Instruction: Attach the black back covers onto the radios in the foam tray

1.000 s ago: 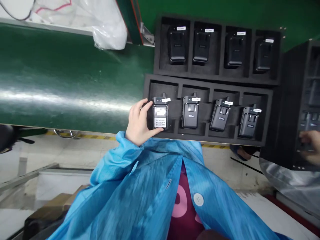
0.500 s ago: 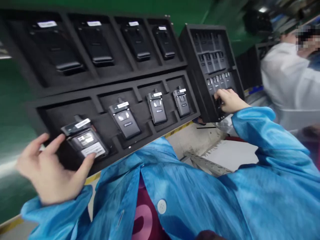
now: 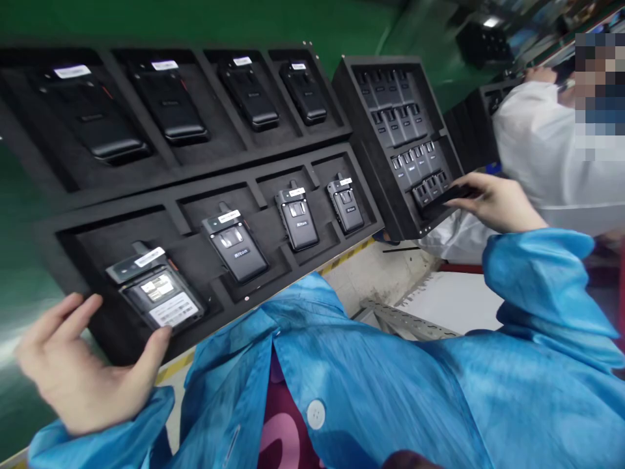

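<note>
My left hand (image 3: pixel 83 371) is spread open at the near left corner of a black foam tray (image 3: pixel 63 225). Its thumb tip rests by the lower edge of the leftmost black radio (image 3: pixel 156 296), which lies back-up with a white label showing. Three more radios, among them radio (image 3: pixel 237 244) and radio (image 3: pixel 295 218), lie in the same row. My right hand (image 3: pixel 495 202) pinches a flat black part (image 3: pixel 446 194) at the front edge of a smaller foam tray (image 3: pixel 356 130) that holds several similar small parts.
A second foam tray (image 3: pixel 195 166) behind the first holds four black radios with white tags. All trays lie on a green conveyor belt (image 3: pixel 19 286). A co-worker in a white coat (image 3: pixel 547 150) stands at the right, next to another black tray (image 3: pixel 488 104).
My left hand has let go of the leftmost radio and slid down and back. My right hand has drawn a flat black part out toward the small tray's front edge.
</note>
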Motion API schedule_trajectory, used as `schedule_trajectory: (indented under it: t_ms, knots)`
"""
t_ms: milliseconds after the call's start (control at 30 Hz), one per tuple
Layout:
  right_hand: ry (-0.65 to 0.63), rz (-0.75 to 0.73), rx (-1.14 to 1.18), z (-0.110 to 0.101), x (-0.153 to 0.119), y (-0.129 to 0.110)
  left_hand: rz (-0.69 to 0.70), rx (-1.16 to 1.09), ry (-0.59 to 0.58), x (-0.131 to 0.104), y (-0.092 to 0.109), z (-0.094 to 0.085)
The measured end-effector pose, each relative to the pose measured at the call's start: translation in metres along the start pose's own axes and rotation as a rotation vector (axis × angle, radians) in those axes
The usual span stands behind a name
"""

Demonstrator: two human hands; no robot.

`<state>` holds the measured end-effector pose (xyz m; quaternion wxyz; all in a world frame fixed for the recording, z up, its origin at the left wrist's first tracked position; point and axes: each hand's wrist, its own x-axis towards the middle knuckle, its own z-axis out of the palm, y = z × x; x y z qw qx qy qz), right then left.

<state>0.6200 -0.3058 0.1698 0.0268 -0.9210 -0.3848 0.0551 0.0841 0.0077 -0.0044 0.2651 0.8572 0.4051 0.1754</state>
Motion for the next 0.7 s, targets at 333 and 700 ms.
schedule_trajectory:
  t_ms: [333, 700]
  knots:
    - [0.318, -0.49, 0.612, 0.057, 0.0, -0.223, 0.128, -0.047, 0.175, -0.028, 0.026, 0.014]
    - [-0.531, -0.804, 0.566, 0.142, -0.008, -0.403, -0.055, 0.014, 0.193, -0.048, 0.03, 0.031]
